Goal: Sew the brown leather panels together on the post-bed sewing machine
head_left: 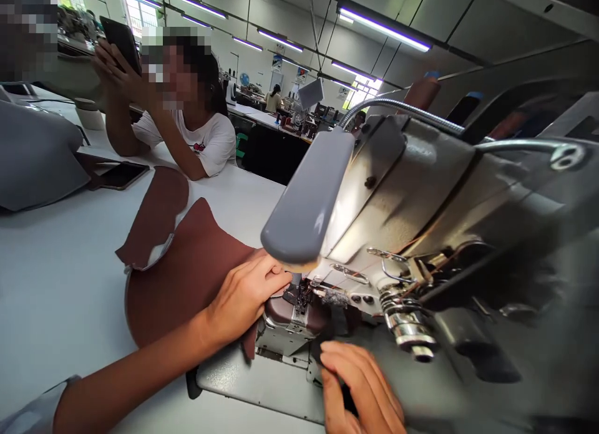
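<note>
My left hand [246, 290] is closed on the edge of a brown leather-like piece [187, 272], close beside the needle area of a sewing machine [397, 191]. The piece spreads left across the table, and part of its edge lies on the machine's small raised bed [283, 334]. Lower right of that bed, my right hand [362, 387] has its thumb and fingers curled together around something dark. What it holds is mostly hidden by the fingers. The presser foot [303, 297] stands between my two hands.
A grey lamp head [309, 200] hangs over the needle area. The white table [60, 284] also bears a phone [124, 175] and grey material [35, 153]. Across it, a person in a white shirt [213, 144] holds up a dark tablet or phone [120, 42].
</note>
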A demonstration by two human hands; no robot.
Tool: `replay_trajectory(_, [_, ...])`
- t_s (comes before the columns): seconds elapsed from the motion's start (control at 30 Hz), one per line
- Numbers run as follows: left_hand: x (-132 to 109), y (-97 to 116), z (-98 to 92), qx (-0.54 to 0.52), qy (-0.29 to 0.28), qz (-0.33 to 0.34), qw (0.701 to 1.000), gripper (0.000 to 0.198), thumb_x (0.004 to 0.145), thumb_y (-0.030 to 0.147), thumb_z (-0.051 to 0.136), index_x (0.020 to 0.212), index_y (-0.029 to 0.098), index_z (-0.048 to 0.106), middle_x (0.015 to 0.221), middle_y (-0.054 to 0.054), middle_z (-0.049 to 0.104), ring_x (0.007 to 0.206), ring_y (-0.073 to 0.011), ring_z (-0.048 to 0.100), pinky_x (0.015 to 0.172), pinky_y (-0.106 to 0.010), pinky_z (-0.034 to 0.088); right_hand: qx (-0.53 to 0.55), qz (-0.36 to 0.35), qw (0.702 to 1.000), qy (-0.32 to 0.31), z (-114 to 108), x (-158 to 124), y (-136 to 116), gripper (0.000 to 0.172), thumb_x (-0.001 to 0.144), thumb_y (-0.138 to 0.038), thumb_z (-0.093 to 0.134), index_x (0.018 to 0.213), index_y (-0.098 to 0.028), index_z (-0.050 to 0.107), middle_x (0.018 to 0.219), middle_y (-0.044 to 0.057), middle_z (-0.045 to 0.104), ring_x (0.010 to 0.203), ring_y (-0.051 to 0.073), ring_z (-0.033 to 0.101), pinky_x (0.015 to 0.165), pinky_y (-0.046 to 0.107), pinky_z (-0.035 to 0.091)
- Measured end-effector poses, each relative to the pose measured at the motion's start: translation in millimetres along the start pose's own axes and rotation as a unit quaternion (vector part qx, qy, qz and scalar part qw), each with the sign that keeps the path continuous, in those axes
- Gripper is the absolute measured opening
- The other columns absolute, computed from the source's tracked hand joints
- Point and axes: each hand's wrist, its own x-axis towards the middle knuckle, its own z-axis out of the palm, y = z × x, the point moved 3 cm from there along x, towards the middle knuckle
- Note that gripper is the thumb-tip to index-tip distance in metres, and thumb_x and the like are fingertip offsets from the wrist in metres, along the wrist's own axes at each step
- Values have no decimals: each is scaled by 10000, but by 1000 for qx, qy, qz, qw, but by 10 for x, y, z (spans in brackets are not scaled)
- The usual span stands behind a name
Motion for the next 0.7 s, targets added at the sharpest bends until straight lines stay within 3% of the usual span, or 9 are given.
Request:
replay_trajectory(0.07, [31, -47, 24, -7, -2, 7, 1000, 260, 949, 168, 385, 821, 170, 611, 810, -33, 535, 731, -148, 486, 637, -237, 385, -28, -32, 999, 11, 112, 106, -28, 196, 780, 34, 571, 843, -133, 652, 754, 74, 685, 718, 177, 632, 677, 300, 476])
replay_trajectory(0.23, [102, -190, 105, -24, -19, 39, 999, 346, 964, 163, 352, 759, 179, 631, 812, -34, 557, 798, -160, 502, 691, -239, 408, -62, -17, 997, -45, 339, 179, -69, 169, 810, 3, 587, 883, -109, 691, 792, 96, 680, 756, 194, 607, 708, 325, 442])
replay_trajectory(0.37, [155, -240, 148, -39, -39, 64, 996, 392, 937, 114, 339, 678, 172, 627, 770, -37, 565, 714, -154, 478, 619, -233, 392, -115, -38, 990, -71, 354, 79, -91, 173, 849, -90, 594, 992, -108, 689, 898, 98, 680, 830, 204, 593, 740, 329, 423])
replay_trajectory(0.47, [182, -237, 141, -48, -48, 67, 995, 393, 926, 93, 343, 662, 166, 625, 756, -40, 562, 694, -152, 461, 611, -233, 386, -133, -11, 987, -93, 360, 32, -110, 223, 863, -134, 589, 1067, -89, 667, 969, 122, 664, 876, 230, 582, 758, 361, 416])
replay_trajectory(0.7, [115, -299, 262, -59, -64, 27, 996, 293, 934, 139, 403, 804, 172, 664, 808, -50, 589, 748, -169, 485, 648, -261, 398, -98, -1, 990, -99, 368, 21, -200, 258, 855, -86, 551, 1095, -88, 646, 975, 150, 666, 903, 252, 592, 765, 400, 418])
